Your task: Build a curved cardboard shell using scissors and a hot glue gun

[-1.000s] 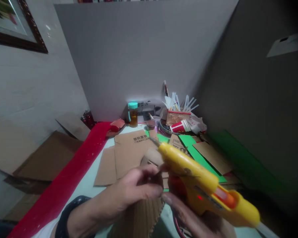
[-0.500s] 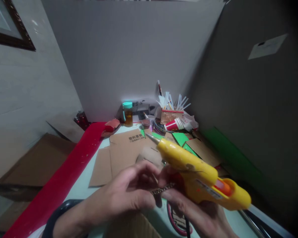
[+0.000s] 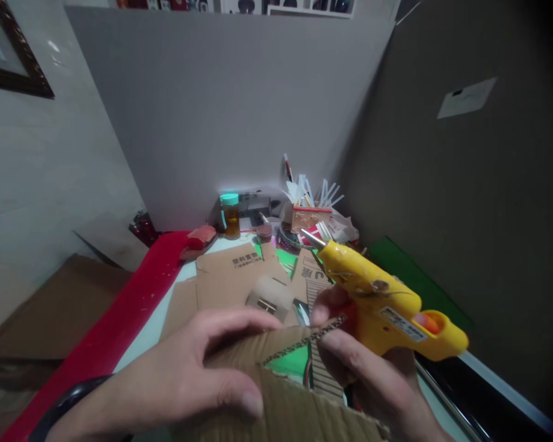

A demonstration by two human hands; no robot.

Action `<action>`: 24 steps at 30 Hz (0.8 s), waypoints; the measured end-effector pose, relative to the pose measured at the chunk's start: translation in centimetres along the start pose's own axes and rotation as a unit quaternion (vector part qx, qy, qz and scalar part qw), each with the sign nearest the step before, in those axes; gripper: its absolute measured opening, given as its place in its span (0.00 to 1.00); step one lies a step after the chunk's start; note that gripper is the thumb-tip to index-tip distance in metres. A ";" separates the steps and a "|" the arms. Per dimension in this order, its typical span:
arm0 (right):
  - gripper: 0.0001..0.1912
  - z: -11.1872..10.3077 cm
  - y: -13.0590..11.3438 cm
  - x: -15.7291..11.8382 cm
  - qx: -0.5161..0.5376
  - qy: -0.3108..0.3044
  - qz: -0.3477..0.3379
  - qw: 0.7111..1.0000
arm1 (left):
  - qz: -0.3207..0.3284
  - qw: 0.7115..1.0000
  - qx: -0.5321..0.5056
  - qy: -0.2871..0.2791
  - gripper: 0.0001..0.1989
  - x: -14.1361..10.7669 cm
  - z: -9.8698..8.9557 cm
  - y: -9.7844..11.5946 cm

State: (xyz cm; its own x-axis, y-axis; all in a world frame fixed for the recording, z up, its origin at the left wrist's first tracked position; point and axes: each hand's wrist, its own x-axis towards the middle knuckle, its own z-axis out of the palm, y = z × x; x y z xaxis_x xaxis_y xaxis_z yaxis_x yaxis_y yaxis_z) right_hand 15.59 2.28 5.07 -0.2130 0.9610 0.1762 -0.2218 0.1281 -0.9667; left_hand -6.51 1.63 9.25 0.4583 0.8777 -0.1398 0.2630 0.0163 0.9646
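Grey panel (image 3: 230,110) backs the pale tabletop (image 3: 150,334). Cardboard (image 3: 317,408) sits low in front: left hand (image 3: 179,368) fingers clamped on it, right hand (image 3: 387,383) pinching its edge and gripping the glue gun (image 3: 373,291). Looks part-built: V formed, gap unclosed. Bottom cut off; can't confirm glue.

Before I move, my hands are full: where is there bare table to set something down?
Tabletop shows narrowly between the red strip and flat cardboard, plus a sliver right of your right hand. It's crowded around the box.
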 end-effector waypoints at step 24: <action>0.23 0.5 -0.2 0.0 0.062 0.052 0.065 0.995 | 0.016 0.977 -0.212 -0.012 0.16 1.1 -0.5 -2.1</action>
State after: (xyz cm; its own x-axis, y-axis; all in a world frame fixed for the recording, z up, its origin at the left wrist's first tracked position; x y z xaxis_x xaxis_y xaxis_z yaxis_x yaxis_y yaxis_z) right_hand 15.19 2.12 5.30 -0.1482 0.9886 0.0251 -0.3151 -0.0232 -0.9488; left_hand -7.03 2.81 7.20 0.4814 0.8698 -0.1085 -0.1255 0.1909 0.9735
